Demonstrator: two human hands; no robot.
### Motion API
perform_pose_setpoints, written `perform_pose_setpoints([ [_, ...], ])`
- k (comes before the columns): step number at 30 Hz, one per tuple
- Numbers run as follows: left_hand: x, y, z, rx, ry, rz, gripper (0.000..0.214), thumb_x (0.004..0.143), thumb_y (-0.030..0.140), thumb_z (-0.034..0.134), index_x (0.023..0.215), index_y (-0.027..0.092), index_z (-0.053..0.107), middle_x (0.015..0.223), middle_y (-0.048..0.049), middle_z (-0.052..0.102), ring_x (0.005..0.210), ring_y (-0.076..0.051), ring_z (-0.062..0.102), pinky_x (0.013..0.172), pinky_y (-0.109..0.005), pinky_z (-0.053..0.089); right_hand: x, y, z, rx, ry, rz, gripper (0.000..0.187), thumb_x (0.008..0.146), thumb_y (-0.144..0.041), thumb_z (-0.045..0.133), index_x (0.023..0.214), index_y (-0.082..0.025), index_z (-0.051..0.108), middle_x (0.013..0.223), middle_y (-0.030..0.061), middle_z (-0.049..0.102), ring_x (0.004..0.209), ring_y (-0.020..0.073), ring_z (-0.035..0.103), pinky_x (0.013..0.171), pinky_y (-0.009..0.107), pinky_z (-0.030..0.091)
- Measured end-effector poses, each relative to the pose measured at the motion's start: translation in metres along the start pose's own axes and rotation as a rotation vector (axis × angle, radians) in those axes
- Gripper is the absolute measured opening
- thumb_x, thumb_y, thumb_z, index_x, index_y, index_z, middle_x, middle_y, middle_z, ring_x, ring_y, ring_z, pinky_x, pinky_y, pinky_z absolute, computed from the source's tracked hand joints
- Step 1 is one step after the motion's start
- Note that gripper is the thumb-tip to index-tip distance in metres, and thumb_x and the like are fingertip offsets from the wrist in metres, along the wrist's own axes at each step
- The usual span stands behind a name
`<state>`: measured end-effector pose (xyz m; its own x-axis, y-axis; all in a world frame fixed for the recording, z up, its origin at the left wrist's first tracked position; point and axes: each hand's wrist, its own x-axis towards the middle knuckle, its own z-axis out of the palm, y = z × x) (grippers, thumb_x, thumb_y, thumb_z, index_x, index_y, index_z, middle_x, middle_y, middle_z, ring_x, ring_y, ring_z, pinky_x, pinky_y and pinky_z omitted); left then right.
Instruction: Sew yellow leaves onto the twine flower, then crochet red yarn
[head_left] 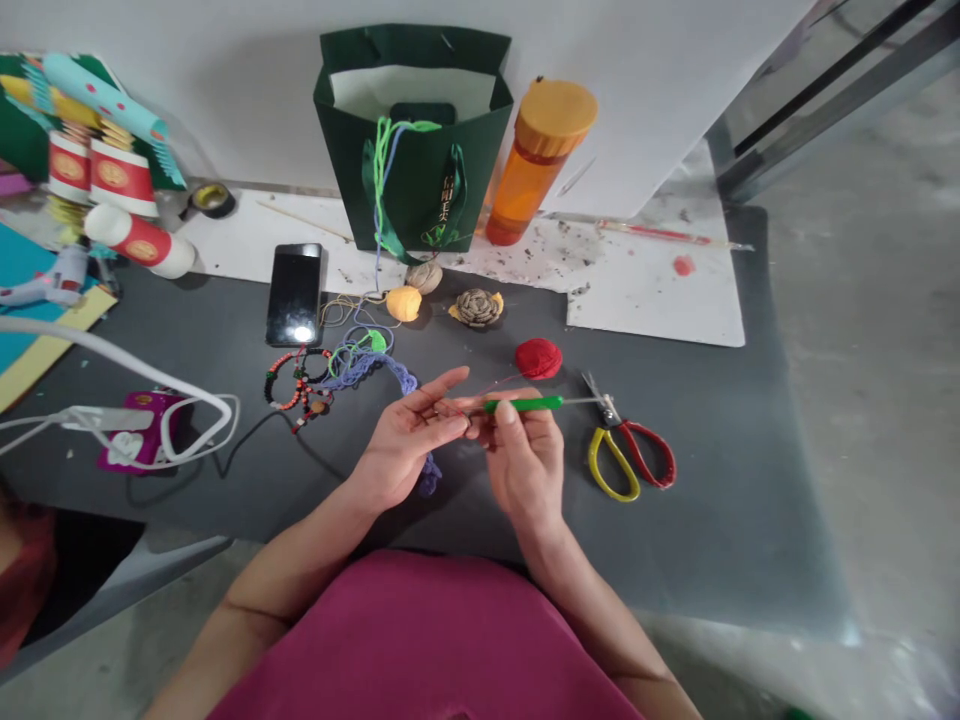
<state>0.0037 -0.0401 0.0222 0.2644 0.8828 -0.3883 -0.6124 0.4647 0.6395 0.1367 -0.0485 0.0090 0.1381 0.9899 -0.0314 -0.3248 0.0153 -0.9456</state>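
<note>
My right hand grips a crochet hook by its green handle, and one metal end sticks out to the right. Close beside it, my left hand pinches red yarn between thumb and fingers, with the index finger raised. The small stitches at the fingertips are mostly hidden. From there a thin red strand leads to a ball of red yarn just beyond the hands. A strip of purple crochet work lies partly under my left hand. Scissors with yellow and red handles rest to the right.
Behind the hands are a phone, a yellow yarn ball, a brown crocheted flower and beaded bracelets. A green paper bag and an orange bottle stand at the back. A white cable arches at left.
</note>
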Motion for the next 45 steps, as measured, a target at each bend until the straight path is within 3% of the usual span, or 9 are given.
perform_pose_setpoints([
  [11,-0.001,0.001,0.003,0.084,0.115,0.128,0.042,0.068,0.023,0.091,0.109,0.027,0.081,0.075,0.0041,0.072,0.070,-0.008,0.063,0.073,-0.021,0.051,-0.007,-0.004,-0.001,-0.241,0.007,-0.252,0.009,0.100,-0.030,0.061,0.099,-0.025,0.068,0.088,0.0018,0.080,0.064,0.0142,0.072,0.058,0.029,0.057],
  [17,-0.001,0.000,0.003,-0.008,0.092,0.090,0.054,0.067,0.018,0.091,0.119,0.025,0.077,0.071,0.0065,0.070,0.068,-0.006,0.063,0.075,-0.020,0.051,-0.005,-0.006,-0.003,-0.565,-0.091,-0.645,0.020,0.095,-0.015,0.065,0.108,-0.028,0.072,0.103,0.0056,0.083,0.083,0.0214,0.079,0.070,0.039,0.063],
  [19,-0.001,0.001,0.003,-0.045,0.072,0.061,0.053,0.066,0.017,0.092,0.117,0.024,0.078,0.068,0.0077,0.067,0.065,-0.004,0.062,0.073,-0.018,0.050,-0.005,-0.005,-0.003,-0.594,-0.083,-0.685,0.024,0.091,-0.013,0.069,0.107,-0.030,0.074,0.106,0.0047,0.083,0.086,0.0219,0.079,0.072,0.039,0.063],
  [25,0.000,0.002,0.002,-0.015,0.042,0.038,0.056,0.067,0.019,0.092,0.120,0.022,0.077,0.068,0.0057,0.069,0.069,-0.009,0.066,0.078,-0.025,0.051,-0.011,-0.002,-0.004,-0.465,-0.012,-0.478,0.017,0.098,-0.019,0.060,0.108,-0.026,0.072,0.092,0.0040,0.082,0.075,0.0197,0.077,0.069,0.037,0.061],
  [31,0.000,0.004,0.000,0.017,0.055,0.029,0.049,0.068,0.020,0.091,0.115,0.023,0.079,0.071,0.0053,0.068,0.067,-0.007,0.062,0.072,-0.024,0.047,-0.009,-0.002,-0.004,-0.347,0.132,-0.297,0.010,0.102,-0.036,0.055,0.099,-0.027,0.059,0.077,0.0006,0.077,0.054,0.0162,0.069,0.050,0.030,0.053],
  [36,0.001,0.004,0.000,0.018,-0.019,-0.007,0.044,0.068,0.023,0.091,0.110,0.023,0.081,0.076,0.0017,0.071,0.071,-0.010,0.060,0.076,-0.028,0.048,0.000,-0.005,-0.001,-0.030,0.020,0.003,0.021,0.101,-0.047,0.053,0.095,-0.027,0.055,0.066,-0.0023,0.074,0.047,0.0149,0.065,0.043,0.027,0.048],
  [39,-0.001,0.002,0.000,0.047,-0.065,-0.006,0.050,0.069,0.026,0.091,0.117,0.025,0.079,0.080,0.0004,0.073,0.072,-0.012,0.062,0.078,-0.031,0.051,0.001,-0.004,0.002,0.056,-0.026,0.051,0.025,0.093,-0.049,0.066,0.091,-0.025,0.061,0.066,-0.0029,0.074,0.049,0.0136,0.065,0.047,0.026,0.052],
  [41,-0.006,0.001,0.001,0.134,-0.030,0.062,0.057,0.070,0.024,0.091,0.125,0.030,0.075,0.080,0.0021,0.073,0.071,-0.012,0.063,0.078,-0.031,0.052,-0.001,-0.003,0.003,0.067,-0.010,0.020,0.026,0.088,-0.049,0.074,0.088,-0.024,0.065,0.071,-0.0023,0.076,0.051,0.0128,0.066,0.049,0.026,0.053],
  [45,-0.018,0.001,0.003,0.467,0.184,0.413,0.064,0.070,0.015,0.089,0.130,0.033,0.072,0.080,0.0022,0.075,0.080,-0.016,0.063,0.090,-0.032,0.051,-0.005,-0.002,0.002,0.024,-0.012,-0.050,0.024,0.088,-0.047,0.075,0.088,-0.024,0.069,0.074,-0.0005,0.078,0.051,0.0126,0.066,0.049,0.026,0.054],
])
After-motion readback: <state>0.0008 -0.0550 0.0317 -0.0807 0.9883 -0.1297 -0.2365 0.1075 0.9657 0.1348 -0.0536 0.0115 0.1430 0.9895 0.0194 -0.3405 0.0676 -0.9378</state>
